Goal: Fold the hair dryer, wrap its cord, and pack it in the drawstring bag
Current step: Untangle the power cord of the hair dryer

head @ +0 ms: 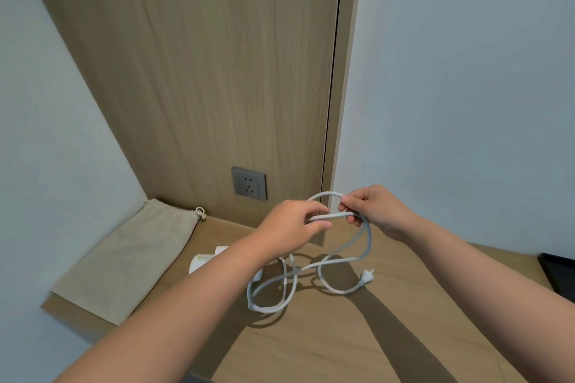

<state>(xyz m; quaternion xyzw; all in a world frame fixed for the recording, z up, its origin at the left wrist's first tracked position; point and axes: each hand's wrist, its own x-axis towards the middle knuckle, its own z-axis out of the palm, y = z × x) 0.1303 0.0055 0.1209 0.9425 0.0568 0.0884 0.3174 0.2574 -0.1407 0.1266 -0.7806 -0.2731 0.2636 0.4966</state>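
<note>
Head view: wooden desk (pixel 342 336), wall socket (pixel 249 183).

Pale grey-white cord (pixel 367 246), plain all the way to its white plug (pixel 366 277) at four o'clock. White hair dryer (pixel 207 261) at eight o'clock, with a small yellowish label. Beige drawstring bag (pixel 130 255) at nine o'clock, unpatterned, cream string. The table (pixel 342 345) is light tan woodgrain, matching the wall panel (pixel 202 71). Dark grey socket (pixel 249 183) at twelve. Walls pale blue-grey (pixel 466 87). Black object (pixel 558 274) at three o'clock.
</note>
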